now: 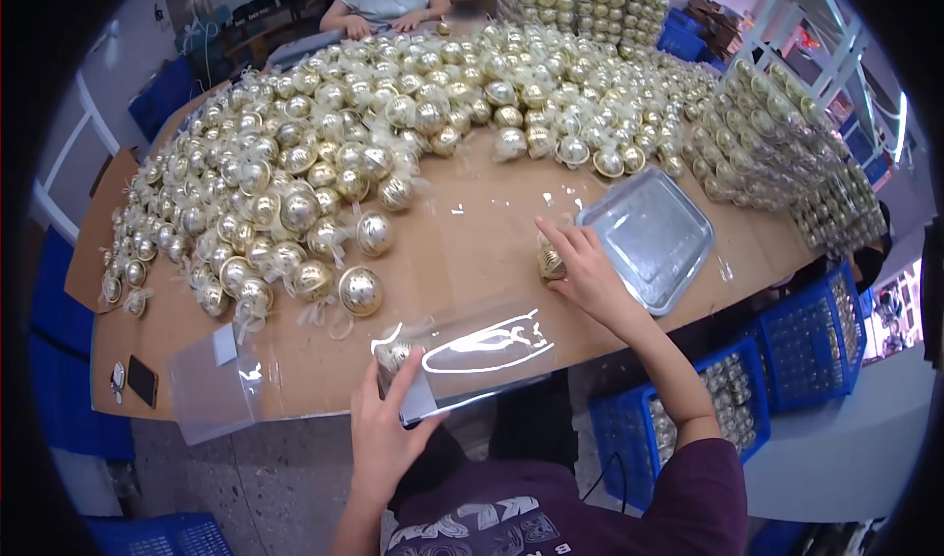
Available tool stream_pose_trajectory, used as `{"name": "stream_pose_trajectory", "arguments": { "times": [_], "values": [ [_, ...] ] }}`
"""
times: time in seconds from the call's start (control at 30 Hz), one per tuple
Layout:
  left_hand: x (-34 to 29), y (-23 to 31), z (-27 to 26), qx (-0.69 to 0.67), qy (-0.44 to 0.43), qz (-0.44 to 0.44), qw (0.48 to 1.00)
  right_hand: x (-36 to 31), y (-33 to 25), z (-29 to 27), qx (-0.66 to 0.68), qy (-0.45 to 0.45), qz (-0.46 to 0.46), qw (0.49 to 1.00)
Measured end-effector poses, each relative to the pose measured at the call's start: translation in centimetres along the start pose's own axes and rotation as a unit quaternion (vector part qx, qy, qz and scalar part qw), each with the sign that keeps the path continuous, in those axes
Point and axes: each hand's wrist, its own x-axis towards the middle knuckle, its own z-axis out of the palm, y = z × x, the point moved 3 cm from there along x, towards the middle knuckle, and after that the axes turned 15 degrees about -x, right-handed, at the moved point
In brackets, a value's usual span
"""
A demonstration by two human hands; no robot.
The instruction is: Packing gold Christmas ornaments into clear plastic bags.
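Note:
My left hand (385, 428) grips the left end of a clear plastic box (482, 350) at the table's near edge. A gold ball ornament (395, 353) shows at that end, just beyond my fingertips. Beside my fingers, a white card (419, 397) shows at the box's near side. Over the table to the right, my right hand (590, 273) has its fingers around another gold ball ornament (548, 261), partly hidden by the hand. That hand is just left of a grey metal tray (654, 236). A large heap of gold ball ornaments with pale ribbons (360, 291) spreads across the far and left table.
Stacked clear packs of ornaments (767, 133) stand at the right; more packs (590, 5) are at the back. A phone (143, 382) and clear plastic sheet (211, 384) lie at left. Blue crates (629, 438) holding ornaments stand lower right. A person (388, 0) sits across the table.

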Motion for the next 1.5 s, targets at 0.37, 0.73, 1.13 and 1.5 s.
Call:
{"name": "stream_pose_trajectory", "arguments": {
  "times": [0.37, 0.73, 1.13, 1.5],
  "values": [
    [0.2, 0.3, 0.4, -0.009, 0.007, 0.008, 1.000, -3.3, 0.6, 2.2, 0.319, -0.103, 0.082, 0.938],
    [0.0, -0.3, -0.5, -0.122, -0.023, 0.004, 0.992, -7.9, -0.2, 0.8, 0.575, -0.364, -0.028, 0.732],
    [0.0, -1.1, 1.5, -0.150, -0.028, 0.050, 0.987, -2.2, -13.2, 6.4, 0.532, -0.346, 0.053, 0.771],
    [-0.3, -0.6, 0.7, -0.119, -0.020, 0.026, 0.992, 11.9, 1.9, 1.3, 0.396, -0.182, 0.044, 0.899]
  ]
}}
